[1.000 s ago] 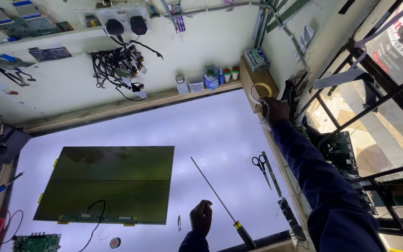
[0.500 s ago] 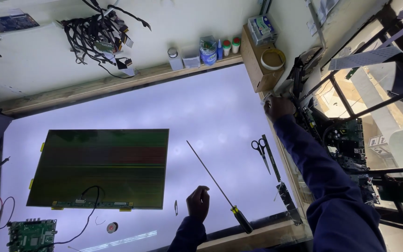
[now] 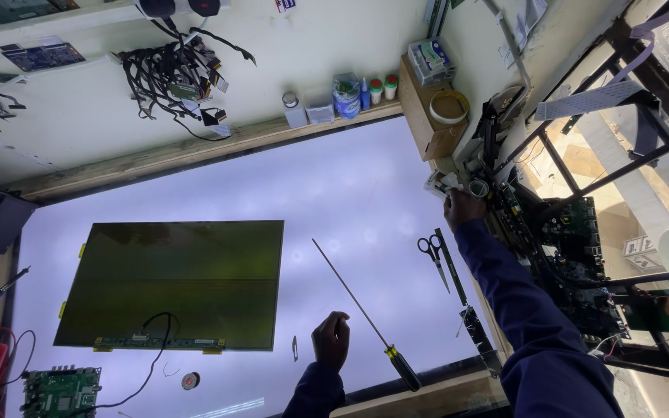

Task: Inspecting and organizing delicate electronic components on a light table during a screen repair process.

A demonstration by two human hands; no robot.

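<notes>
My left hand [image 3: 331,340] rests on the lit white table [image 3: 350,201] near its front edge, fingers curled into a fist with nothing visible in it. A long screwdriver [image 3: 365,313] with a black and yellow handle lies just right of it. My right hand [image 3: 462,207], in a dark blue sleeve, reaches to the table's right edge and touches small white parts [image 3: 447,184] there. Its fingers are hidden behind them, so its grip is unclear. Black-handled scissors [image 3: 431,249] lie just left of my right forearm.
A dark greenish display panel [image 3: 176,282] lies on the left, with a green circuit board [image 3: 60,391] wired below it. A tape roll [image 3: 449,107] sits on a cardboard box. Bottles [image 3: 342,97] line the back ledge. Circuit boards [image 3: 574,255] crowd the right rack.
My right hand has slid along the right edge, away from the tape roll and toward me. My left hand has stayed a fist on the table. The view has shifted slightly.
</notes>
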